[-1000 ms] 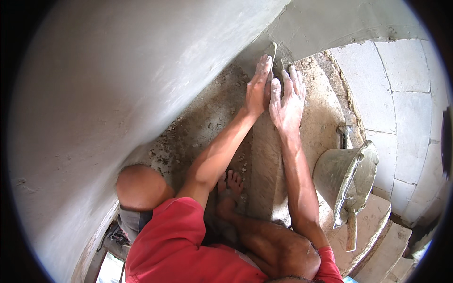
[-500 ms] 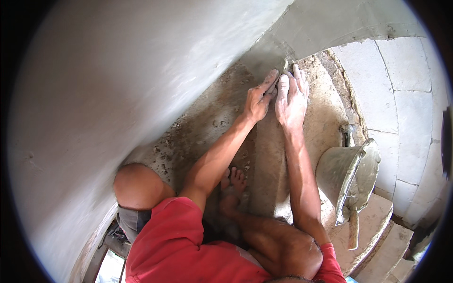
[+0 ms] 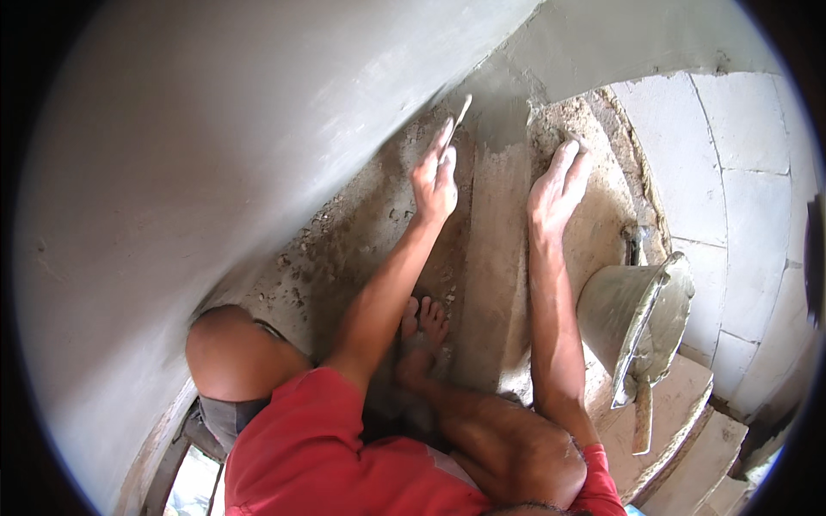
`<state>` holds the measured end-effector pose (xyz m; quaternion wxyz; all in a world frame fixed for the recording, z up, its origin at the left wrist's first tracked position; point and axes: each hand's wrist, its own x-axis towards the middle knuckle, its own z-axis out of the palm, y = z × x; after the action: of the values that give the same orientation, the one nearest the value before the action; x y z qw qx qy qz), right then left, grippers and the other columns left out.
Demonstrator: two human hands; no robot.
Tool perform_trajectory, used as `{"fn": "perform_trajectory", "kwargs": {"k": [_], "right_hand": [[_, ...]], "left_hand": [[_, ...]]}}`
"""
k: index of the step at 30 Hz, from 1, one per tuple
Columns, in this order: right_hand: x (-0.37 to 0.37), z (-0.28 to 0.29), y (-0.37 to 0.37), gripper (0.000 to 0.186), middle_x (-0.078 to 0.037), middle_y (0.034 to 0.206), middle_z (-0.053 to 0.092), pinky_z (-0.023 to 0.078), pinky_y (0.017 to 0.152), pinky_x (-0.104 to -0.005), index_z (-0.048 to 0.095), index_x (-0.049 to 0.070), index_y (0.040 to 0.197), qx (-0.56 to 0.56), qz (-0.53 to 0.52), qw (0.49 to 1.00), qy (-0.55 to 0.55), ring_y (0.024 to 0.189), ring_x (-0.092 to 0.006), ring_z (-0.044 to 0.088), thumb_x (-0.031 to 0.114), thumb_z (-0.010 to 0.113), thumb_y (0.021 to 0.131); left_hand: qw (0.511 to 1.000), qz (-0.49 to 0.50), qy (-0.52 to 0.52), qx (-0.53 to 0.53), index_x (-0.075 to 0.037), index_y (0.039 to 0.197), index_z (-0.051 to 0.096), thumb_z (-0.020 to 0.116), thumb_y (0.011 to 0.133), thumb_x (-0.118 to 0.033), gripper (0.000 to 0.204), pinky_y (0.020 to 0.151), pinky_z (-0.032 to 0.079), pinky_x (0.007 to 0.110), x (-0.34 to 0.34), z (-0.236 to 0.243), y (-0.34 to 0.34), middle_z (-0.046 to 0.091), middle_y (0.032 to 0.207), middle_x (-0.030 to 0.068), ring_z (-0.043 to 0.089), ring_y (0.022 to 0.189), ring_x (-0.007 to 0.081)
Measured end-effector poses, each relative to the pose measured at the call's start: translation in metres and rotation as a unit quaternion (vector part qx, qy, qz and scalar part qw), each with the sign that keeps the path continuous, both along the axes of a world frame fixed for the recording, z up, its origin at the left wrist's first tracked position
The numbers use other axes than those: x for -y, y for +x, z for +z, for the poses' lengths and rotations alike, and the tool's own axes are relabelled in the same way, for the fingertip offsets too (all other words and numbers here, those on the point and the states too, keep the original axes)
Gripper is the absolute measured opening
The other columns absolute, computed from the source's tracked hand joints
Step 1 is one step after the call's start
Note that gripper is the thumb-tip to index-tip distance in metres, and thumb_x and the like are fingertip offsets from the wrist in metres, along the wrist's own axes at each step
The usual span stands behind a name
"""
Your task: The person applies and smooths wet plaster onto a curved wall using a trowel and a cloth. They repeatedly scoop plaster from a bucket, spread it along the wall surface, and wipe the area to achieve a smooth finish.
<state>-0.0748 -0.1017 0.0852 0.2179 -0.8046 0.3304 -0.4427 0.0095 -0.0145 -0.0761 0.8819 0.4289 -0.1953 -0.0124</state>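
Observation:
My left hand is closed round a thin flat blade, seen edge-on, its pale tip pointing up and away over the rough floor. My right hand, whitened with mortar, has its fingers pressed together over the rough mortar-covered edge on the right; whatever they pinch is too hidden to make out. Between the two hands runs a narrow concrete ledge. Damp grey mortar covers the ledge's far end, where it meets the smooth wall.
A curved plastered wall fills the left side. Right of my forearm stands a mortar-crusted bucket with a trowel's handle sticking out. Pale wall blocks curve along the right, and steps descend below the bucket. My bare foot rests by the ledge.
My hands were together at the ledge's far end. The left has moved left with the blade showing, the right slightly right, baring the damp mortar between them.

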Motion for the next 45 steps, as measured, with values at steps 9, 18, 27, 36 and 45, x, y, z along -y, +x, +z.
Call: {"fn": "perform_trajectory", "kwargs": {"k": [9, 18, 27, 36, 45], "right_hand": [[-0.001, 0.003, 0.001, 0.028, -0.023, 0.126, 0.063, 0.047, 0.108, -0.0449, 0.063, -0.006, 0.129, -0.027, 0.008, 1.000, -0.001, 0.117, -0.0350, 0.061, 0.014, 0.049, 0.115], [0.002, 0.001, 0.000, 0.030, -0.025, 0.130, 0.063, 0.046, 0.111, -0.0464, 0.063, -0.006, 0.130, -0.012, 0.003, 0.999, 0.031, 0.123, -0.0383, 0.061, 0.014, 0.047, 0.115], [0.007, -0.005, 0.002, 0.036, -0.019, 0.118, 0.065, 0.047, 0.102, -0.0413, 0.066, -0.004, 0.130, -0.013, 0.000, 1.000, -0.028, 0.107, -0.0304, 0.060, 0.023, 0.045, 0.118], [0.006, -0.004, -0.002, 0.032, -0.026, 0.130, 0.065, 0.045, 0.112, -0.0474, 0.069, -0.005, 0.123, -0.011, 0.001, 1.000, 0.010, 0.124, -0.0389, 0.061, 0.019, 0.049, 0.116], [0.005, 0.000, 0.000, 0.031, -0.026, 0.129, 0.065, 0.048, 0.109, -0.0487, 0.069, -0.004, 0.124, -0.023, 0.012, 1.000, -0.018, 0.122, -0.0405, 0.062, 0.018, 0.050, 0.114]], "left_hand": [[0.962, 0.032, 0.257, 0.081, -0.008, 0.158, 0.058, 0.052, 0.099, 0.013, 0.063, 0.132, 0.029, 0.057, 0.048, -0.014, 0.005, 0.060, 0.159, 0.0187, 0.048, 0.154, 0.0414], [0.965, -0.179, 0.177, -0.078, 0.003, 0.159, 0.052, 0.053, 0.102, 0.008, 0.057, 0.133, 0.028, 0.042, 0.051, -0.019, -0.019, 0.051, 0.167, 0.0191, 0.042, 0.159, 0.0279], [0.948, -0.270, 0.053, -0.157, 0.006, 0.149, 0.062, 0.059, 0.092, 0.007, 0.057, 0.130, 0.034, 0.038, 0.012, -0.024, -0.038, 0.059, 0.160, 0.0208, 0.050, 0.153, 0.0293], [0.937, -0.111, -0.055, -0.326, 0.008, 0.131, 0.073, 0.064, 0.090, -0.003, 0.043, 0.117, 0.047, 0.037, -0.026, -0.045, 0.018, 0.073, 0.135, 0.0163, 0.066, 0.132, 0.0254], [0.988, -0.061, 0.086, -0.117, 0.004, 0.148, 0.064, 0.051, 0.094, 0.017, 0.057, 0.132, 0.030, 0.046, 0.037, -0.023, 0.012, 0.062, 0.156, 0.0191, 0.054, 0.150, 0.0295]]}}
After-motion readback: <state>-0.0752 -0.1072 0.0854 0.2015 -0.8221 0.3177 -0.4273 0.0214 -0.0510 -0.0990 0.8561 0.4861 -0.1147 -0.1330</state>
